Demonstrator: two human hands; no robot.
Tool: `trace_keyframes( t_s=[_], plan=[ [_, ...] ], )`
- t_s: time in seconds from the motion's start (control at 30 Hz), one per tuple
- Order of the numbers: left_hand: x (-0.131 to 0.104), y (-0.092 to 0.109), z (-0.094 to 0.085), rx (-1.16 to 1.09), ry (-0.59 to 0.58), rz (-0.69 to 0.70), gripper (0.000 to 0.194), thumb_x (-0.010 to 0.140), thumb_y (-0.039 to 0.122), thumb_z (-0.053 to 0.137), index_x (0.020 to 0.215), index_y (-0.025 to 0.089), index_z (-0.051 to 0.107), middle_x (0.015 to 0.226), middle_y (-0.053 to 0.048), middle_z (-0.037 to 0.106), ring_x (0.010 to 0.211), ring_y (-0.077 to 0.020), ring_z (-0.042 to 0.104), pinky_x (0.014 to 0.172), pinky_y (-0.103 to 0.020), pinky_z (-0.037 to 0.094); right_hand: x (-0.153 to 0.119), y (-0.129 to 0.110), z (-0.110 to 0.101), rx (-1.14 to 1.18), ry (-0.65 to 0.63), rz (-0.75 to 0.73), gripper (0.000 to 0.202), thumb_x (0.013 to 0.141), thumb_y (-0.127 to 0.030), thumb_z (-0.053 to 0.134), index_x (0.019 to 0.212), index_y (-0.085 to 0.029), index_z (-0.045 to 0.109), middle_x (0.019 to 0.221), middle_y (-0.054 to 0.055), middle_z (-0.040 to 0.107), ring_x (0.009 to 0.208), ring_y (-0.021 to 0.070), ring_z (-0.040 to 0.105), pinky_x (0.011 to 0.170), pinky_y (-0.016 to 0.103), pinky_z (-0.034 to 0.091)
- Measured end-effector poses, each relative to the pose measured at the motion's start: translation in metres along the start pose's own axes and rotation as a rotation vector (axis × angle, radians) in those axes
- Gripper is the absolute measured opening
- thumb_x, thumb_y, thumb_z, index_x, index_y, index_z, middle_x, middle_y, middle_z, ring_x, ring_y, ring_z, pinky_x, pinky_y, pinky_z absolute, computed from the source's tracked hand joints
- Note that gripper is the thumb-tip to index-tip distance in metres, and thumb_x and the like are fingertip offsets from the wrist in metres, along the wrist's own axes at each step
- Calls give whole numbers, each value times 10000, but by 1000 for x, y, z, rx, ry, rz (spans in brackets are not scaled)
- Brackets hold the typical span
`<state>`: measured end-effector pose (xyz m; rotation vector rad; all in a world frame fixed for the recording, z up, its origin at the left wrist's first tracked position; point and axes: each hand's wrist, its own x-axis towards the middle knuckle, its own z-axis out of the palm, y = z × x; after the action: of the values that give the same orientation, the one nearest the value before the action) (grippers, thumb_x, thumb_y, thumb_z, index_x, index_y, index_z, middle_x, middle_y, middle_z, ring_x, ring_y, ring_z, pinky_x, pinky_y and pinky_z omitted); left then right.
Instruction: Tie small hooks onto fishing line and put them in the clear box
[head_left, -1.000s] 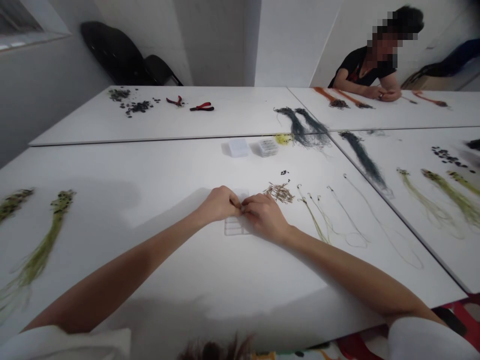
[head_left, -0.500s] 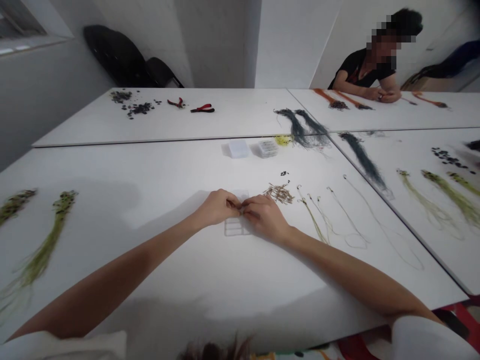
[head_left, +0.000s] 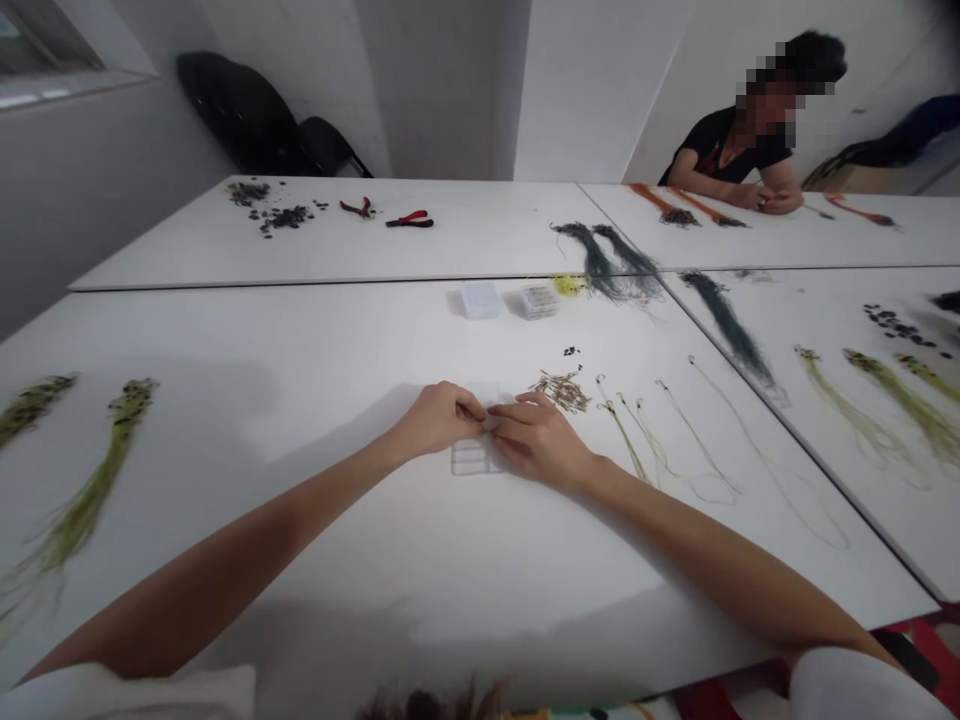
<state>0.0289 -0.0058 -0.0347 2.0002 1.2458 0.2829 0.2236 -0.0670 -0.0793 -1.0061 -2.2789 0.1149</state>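
My left hand (head_left: pixel 444 416) and my right hand (head_left: pixel 541 440) meet at the fingertips over a clear plastic compartment box (head_left: pixel 469 460) on the white table. Thumb and fingers of the left hand are pinched together. The right hand's thumb and index finger also close at the same spot, with its other fingers loosely extended. Whatever is between the fingertips is too small to name. Just beyond the right hand lies a pile of small brown-gold pieces (head_left: pixel 562 390), with a few tiny black bits (head_left: pixel 571 351) behind it.
Right of my hands lie several hooked lines (head_left: pixel 622 440). Two small clear boxes, one closed white-looking (head_left: pixel 480 300) and one filled (head_left: pixel 538 301), stand farther back. Green bundles (head_left: pixel 127 420) lie left, dark strand bundles (head_left: pixel 724 315) right. Pliers (head_left: pixel 410 219) and a seated person (head_left: pixel 739 160) are across.
The fingers of my right hand have lifted and spread slightly, while its fingertips stay by the left hand's. The whole view has shifted a little.
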Motion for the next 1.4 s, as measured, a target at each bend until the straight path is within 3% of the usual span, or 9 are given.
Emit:
trace_keyframes(
  t_s=[0.17, 0.33, 0.43, 0.87, 1.4],
  plan=[
    [1, -2, -4, -17, -47, 24, 134, 678, 220, 698, 795, 208, 763, 824, -16, 728, 763, -173, 639, 704, -269, 490, -1, 1, 4, -23, 7, -13, 179, 868, -109, 516, 867, -181, 680, 1073, 90, 710, 923, 188, 646, 906, 382, 427],
    [5, -13, -20, -149, -225, 34, 220, 731, 256, 676, 928, 194, 750, 900, -40, 729, 786, -172, 640, 680, -265, 483, -1, 0, 5, -26, 8, -19, 158, 865, -115, 528, 861, -184, 670, 1103, 93, 697, 916, 192, 631, 899, 381, 425],
    [5, -18, -28, -143, -272, 75, 264, 718, 264, 698, 966, 184, 740, 907, -47, 722, 784, -168, 620, 673, -261, 474, -2, 0, 6, -34, 27, -15, 148, 865, -124, 536, 847, -186, 669, 1107, 95, 692, 900, 196, 619, 884, 377, 429],
    [4, -14, -25, -8, -207, 161, 212, 697, 240, 684, 897, 207, 747, 930, -30, 720, 766, -153, 606, 682, -258, 470, -3, -1, 6, -27, 14, -6, 145, 860, -117, 534, 866, -180, 664, 1090, 102, 686, 928, 206, 608, 889, 381, 429],
    [7, -8, -20, -8, -192, 78, 283, 623, 161, 626, 866, 218, 760, 819, -13, 703, 745, -168, 610, 636, -257, 439, -2, -3, 4, -37, -2, 4, 145, 863, -105, 520, 892, -180, 641, 1068, 100, 683, 945, 213, 596, 865, 375, 436]
  ],
)
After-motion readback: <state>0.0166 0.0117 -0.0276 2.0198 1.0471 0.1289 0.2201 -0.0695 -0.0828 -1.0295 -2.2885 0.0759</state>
